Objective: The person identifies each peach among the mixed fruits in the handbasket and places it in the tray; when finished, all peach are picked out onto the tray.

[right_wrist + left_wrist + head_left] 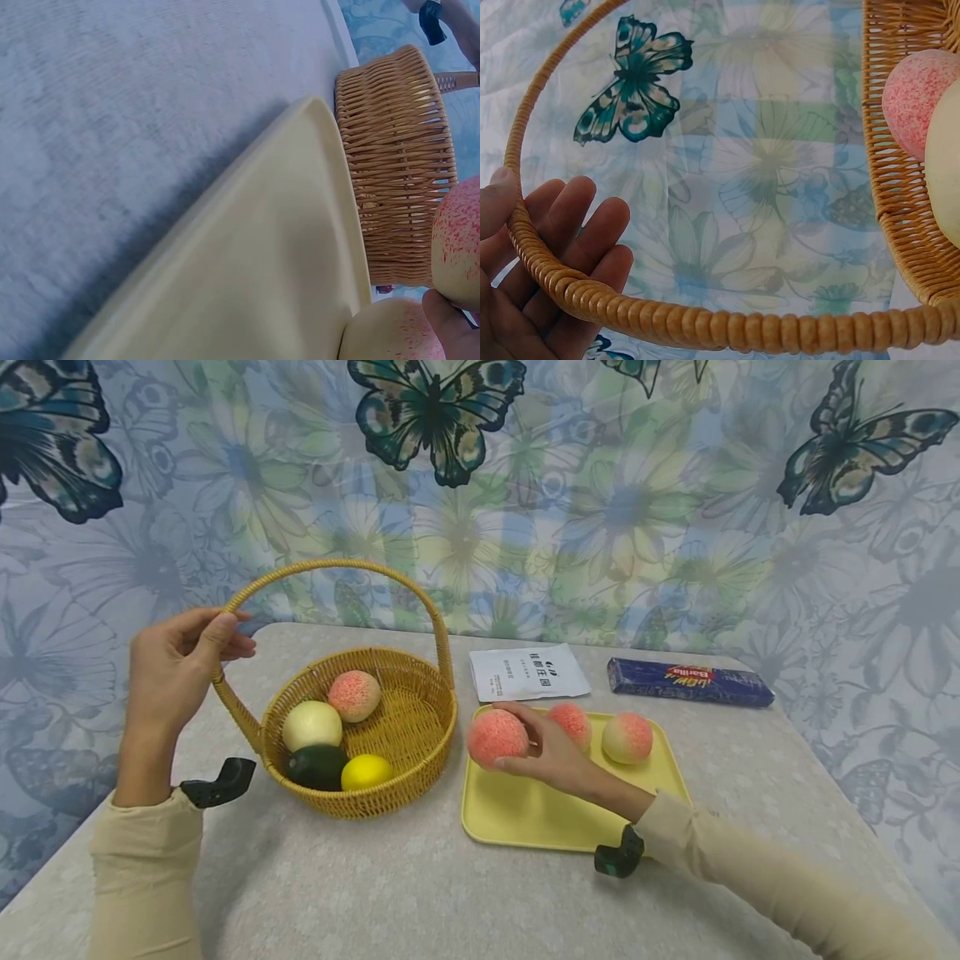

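Fingers [525, 714] of the right hand [551, 752] are curling round a pink peach [497, 737], pinching it between thumb and fingertips just above the left end of the yellow tray [525, 818]. Fingers [585, 225] of the left hand [176, 664] are lying nearly straight along the inside of the wicker basket's handle [330, 568], with the thumb pressing on its outer side, so the grip looks light rather than clenched.

Judging from this, the wicker basket [375, 777], the biggest thing here, could be tipping or sliding if the hand is pulling the handle sideways, since it is already holding a pale round fruit [312, 725], a dark green one [317, 766], a lemon [366, 771] and another peach [354, 695]. The tray might be shifting if the wrist is dragging on it. The held peach, being round and gripped only at its side, could be slipping and rolling off toward the table edge, or bumping the two peaches [627, 737] resting behind it.
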Demonstrator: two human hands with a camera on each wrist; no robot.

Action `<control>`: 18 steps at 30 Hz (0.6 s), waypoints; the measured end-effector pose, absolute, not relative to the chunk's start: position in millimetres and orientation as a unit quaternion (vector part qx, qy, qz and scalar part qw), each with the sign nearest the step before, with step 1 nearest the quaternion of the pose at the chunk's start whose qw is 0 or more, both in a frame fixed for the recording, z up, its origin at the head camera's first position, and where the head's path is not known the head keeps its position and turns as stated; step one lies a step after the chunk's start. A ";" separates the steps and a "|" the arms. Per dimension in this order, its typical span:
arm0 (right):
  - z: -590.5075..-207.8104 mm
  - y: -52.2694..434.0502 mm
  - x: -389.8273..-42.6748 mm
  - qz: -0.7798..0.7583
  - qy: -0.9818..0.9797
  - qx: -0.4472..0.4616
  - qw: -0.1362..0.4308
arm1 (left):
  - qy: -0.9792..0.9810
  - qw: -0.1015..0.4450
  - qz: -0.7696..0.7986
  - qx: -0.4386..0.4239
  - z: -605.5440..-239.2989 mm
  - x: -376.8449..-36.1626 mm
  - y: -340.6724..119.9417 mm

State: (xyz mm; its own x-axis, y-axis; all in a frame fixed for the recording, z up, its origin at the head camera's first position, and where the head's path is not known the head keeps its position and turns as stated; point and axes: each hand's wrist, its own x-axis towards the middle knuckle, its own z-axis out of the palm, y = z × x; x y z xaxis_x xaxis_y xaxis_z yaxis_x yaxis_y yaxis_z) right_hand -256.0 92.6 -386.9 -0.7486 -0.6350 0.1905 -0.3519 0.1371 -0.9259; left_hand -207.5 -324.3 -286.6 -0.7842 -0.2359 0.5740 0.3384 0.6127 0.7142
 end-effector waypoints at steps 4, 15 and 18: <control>-391.2 94.5 -255.0 -0.570 0.741 -0.330 0.129 | -0.835 0.327 -0.442 -0.030 -287.0 -206.7 -324.9; -403.6 106.0 -246.3 -0.560 0.752 -0.317 0.145 | -0.833 0.325 -0.446 -0.028 -286.4 -205.9 -323.3; -407.6 108.9 -244.5 -0.556 0.755 -0.311 0.156 | -0.833 0.326 -0.446 -0.028 -286.7 -205.9 -323.7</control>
